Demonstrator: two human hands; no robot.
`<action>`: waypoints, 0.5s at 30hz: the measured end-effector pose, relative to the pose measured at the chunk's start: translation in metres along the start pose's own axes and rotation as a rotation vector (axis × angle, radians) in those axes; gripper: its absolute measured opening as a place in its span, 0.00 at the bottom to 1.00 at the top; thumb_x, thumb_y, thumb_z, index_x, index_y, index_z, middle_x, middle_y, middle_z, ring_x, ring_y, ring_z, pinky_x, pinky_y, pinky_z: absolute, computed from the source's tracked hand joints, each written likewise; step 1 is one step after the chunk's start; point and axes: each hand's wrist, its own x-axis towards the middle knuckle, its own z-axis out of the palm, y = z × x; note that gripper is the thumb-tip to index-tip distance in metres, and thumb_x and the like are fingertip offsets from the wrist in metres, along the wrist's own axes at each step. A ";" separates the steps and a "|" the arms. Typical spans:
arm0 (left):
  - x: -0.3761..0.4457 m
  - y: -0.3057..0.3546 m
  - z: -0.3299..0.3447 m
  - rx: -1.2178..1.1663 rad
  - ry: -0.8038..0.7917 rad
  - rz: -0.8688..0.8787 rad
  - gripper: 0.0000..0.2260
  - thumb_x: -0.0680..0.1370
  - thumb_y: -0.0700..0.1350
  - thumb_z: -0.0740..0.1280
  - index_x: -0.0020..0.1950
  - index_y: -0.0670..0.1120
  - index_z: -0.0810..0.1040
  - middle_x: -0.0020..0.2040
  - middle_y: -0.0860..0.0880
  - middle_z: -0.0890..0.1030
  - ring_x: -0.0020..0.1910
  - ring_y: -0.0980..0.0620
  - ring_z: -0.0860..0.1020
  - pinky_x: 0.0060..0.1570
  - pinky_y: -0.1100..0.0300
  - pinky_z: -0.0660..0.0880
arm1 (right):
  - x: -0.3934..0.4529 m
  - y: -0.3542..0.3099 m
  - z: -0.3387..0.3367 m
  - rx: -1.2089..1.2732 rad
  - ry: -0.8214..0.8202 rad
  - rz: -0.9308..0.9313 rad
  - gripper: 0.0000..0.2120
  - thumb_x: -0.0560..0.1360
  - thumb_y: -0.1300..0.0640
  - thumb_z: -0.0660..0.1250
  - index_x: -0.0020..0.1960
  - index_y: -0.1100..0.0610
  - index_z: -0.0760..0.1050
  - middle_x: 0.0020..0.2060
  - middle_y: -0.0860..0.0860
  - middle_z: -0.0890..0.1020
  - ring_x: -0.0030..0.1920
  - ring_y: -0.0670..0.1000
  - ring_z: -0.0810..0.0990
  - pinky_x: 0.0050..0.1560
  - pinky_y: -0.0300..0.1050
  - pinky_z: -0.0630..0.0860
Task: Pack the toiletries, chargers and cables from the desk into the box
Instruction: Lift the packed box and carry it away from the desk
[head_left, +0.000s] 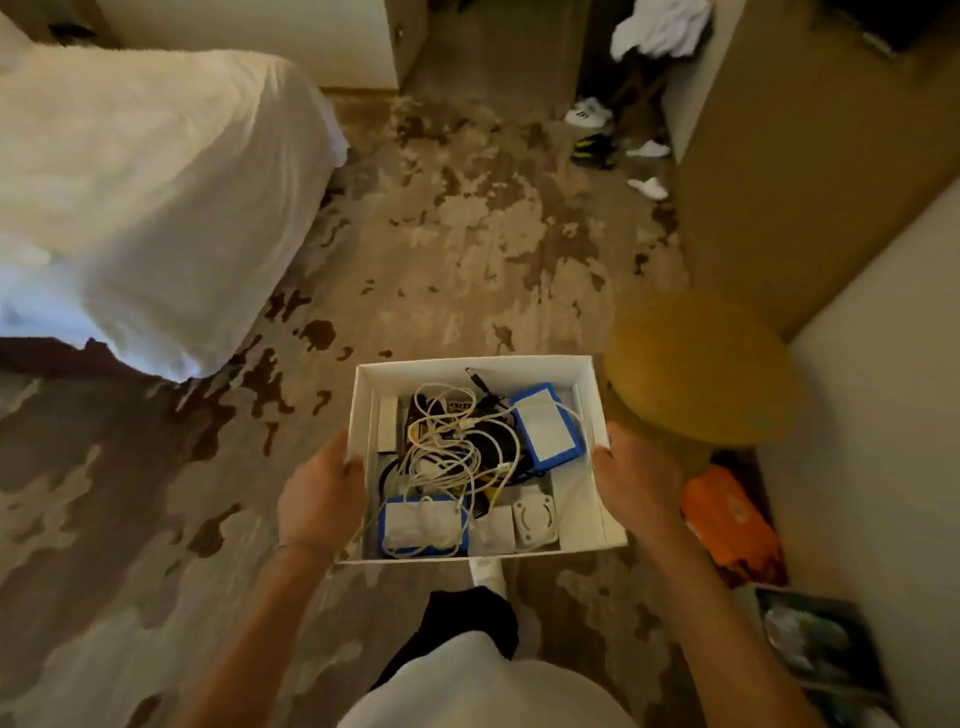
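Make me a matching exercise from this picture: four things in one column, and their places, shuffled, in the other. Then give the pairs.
Things
1. white cables
2. yellow stool
3. orange pouch
4. bed

Places
A. on the floor to the right of the right hand
B. far left of the room
C. tangled in the middle of the box
D. just beyond the box's far right corner

Pairs: 1-C, 2-D, 3-A, 4-B
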 end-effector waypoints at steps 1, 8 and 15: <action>0.014 0.013 0.010 0.003 -0.016 0.034 0.13 0.82 0.43 0.61 0.66 0.48 0.75 0.51 0.43 0.83 0.40 0.49 0.76 0.44 0.53 0.77 | 0.009 0.009 -0.004 0.004 0.006 0.037 0.04 0.80 0.54 0.68 0.49 0.51 0.73 0.39 0.49 0.76 0.36 0.46 0.70 0.39 0.40 0.68; 0.096 0.105 0.083 0.044 -0.177 0.183 0.10 0.82 0.44 0.59 0.61 0.48 0.75 0.40 0.51 0.79 0.33 0.55 0.75 0.34 0.57 0.76 | 0.071 0.065 -0.035 -0.047 0.034 0.247 0.11 0.81 0.53 0.66 0.41 0.49 0.67 0.34 0.47 0.73 0.34 0.44 0.73 0.32 0.35 0.64; 0.159 0.194 0.153 0.034 -0.338 0.283 0.13 0.82 0.44 0.59 0.66 0.49 0.74 0.44 0.47 0.81 0.39 0.45 0.79 0.39 0.52 0.78 | 0.129 0.116 -0.062 -0.055 0.016 0.362 0.05 0.83 0.56 0.63 0.53 0.56 0.75 0.46 0.54 0.82 0.46 0.52 0.81 0.48 0.46 0.78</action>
